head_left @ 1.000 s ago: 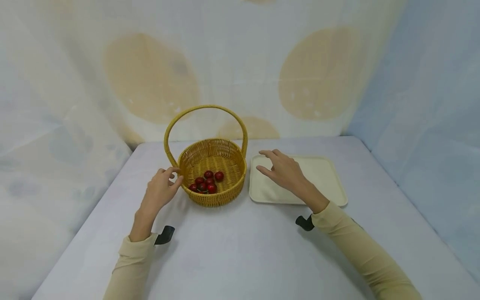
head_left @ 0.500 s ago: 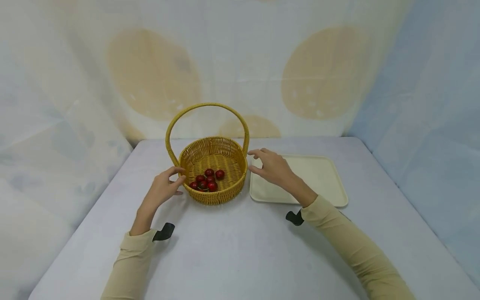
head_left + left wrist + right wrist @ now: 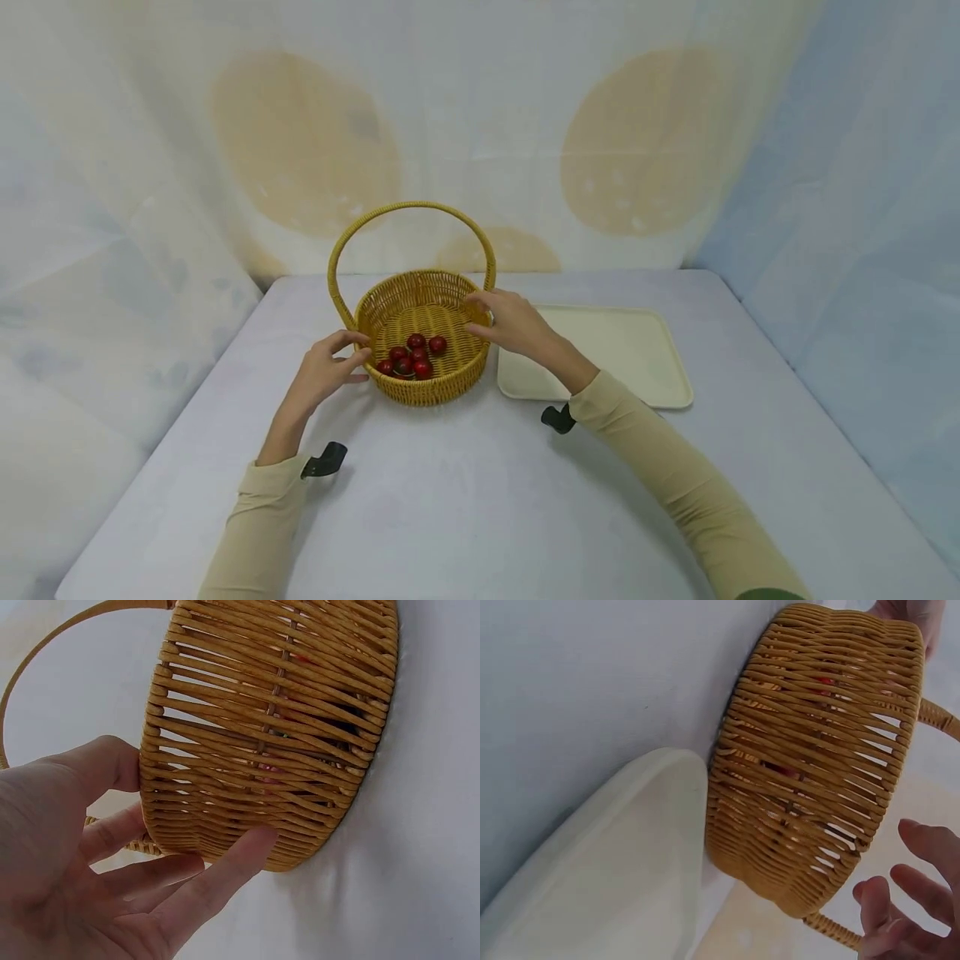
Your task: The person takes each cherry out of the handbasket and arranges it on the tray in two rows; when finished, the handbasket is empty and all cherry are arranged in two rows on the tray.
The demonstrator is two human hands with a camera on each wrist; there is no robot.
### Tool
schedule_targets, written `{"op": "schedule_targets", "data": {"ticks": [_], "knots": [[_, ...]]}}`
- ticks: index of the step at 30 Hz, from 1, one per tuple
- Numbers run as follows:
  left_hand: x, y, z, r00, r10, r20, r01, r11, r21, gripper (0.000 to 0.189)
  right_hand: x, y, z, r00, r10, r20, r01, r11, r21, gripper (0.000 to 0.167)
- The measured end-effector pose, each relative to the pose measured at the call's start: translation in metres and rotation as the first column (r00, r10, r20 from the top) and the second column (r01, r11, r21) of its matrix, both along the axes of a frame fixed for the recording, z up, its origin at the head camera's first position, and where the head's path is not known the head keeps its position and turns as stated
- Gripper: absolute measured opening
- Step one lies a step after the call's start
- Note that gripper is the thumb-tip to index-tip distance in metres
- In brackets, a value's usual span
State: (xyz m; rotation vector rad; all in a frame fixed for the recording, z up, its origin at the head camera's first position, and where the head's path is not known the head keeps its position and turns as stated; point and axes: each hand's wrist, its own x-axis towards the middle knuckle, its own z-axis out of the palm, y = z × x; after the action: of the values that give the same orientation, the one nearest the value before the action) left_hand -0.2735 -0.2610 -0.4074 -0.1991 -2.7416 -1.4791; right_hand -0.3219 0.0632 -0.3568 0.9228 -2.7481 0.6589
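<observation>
A yellow wicker basket (image 3: 442,389) with a tall arched handle stands on the table, and several dark red cherries (image 3: 422,369) lie toward its front left inside. My left hand (image 3: 318,375) holds the basket's left rim between thumb and index finger; in the left wrist view the other fingers (image 3: 217,885) spread by the outer wall. My right hand (image 3: 517,323) hovers over the right rim beside the handle's base. In the right wrist view its fingers (image 3: 930,892) are loosely bent, with nothing between them.
A cream rectangular tray (image 3: 630,350) lies just right of the basket, partly under my right forearm. Pale cloth (image 3: 480,125) with tan spots hangs behind the white-covered table (image 3: 450,500). A black piece (image 3: 558,418) sticks out from each sleeve cuff.
My right hand has moved left from above the tray to over the basket's right rim. My left hand has come in slightly to the basket's left rim. The cherries look unmoved.
</observation>
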Motion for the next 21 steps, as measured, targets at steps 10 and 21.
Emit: {"op": "schedule_targets", "data": {"ticks": [10,21], "knots": [[0.001,-0.002,-0.004,1.000,-0.002,-0.002,0.002,0.998,0.058,0.041,-0.013,-0.026,0.000,0.995,0.076,0.061,-0.077,0.997,0.008,0.037],[0.005,-0.003,-0.005,1.000,-0.005,0.007,0.004,0.997,0.072,0.045,-0.027,-0.051,-0.015,0.971,0.158,0.180,-0.165,0.986,0.020,0.035]]}}
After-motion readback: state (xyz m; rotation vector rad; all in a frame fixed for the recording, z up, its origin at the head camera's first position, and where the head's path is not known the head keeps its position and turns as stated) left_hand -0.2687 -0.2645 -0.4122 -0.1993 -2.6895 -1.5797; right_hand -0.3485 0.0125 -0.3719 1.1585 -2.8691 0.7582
